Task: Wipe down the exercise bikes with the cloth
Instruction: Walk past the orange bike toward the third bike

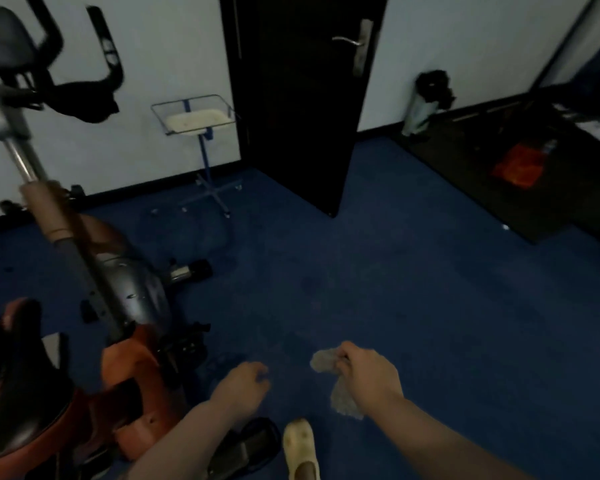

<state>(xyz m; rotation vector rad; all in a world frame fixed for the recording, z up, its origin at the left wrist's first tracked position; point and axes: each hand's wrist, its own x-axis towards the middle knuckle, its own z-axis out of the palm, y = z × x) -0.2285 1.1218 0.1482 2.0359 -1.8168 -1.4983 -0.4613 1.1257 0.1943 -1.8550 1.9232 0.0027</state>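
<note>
Floor (413,289): blue carpet, filling most of the view.
Door (302,98): dark, standing ajar at the far wall, metal lever handle on its right edge.
Exercise bike (129,299): left side, grey and orange body, tilted seat post rising to upper left; black handlebars blurred against the white wall.
Second saddle (18,386): black on an orange frame, lower left corner, just beside the grey bike.
Low dark bench (520,161): along the right wall, something orange-red lying on it, too blurred to identify.
Wire stand (196,116): blue pole on a wheeled base, white tray on top, between bike and door.
Right hand (368,372): forearm bare, fingers clamped on the cloth, held over open carpet.
Left hand (243,379): loosely curled, holding nothing, apart from the right hand and near the orange frame.
Cloth (329,375): pale, crumpled, bunched at the right hand's fingers with a tail hanging below; not touching either bike.
Shoe (300,441): pale, bottom edge, beside a black pedal.
</note>
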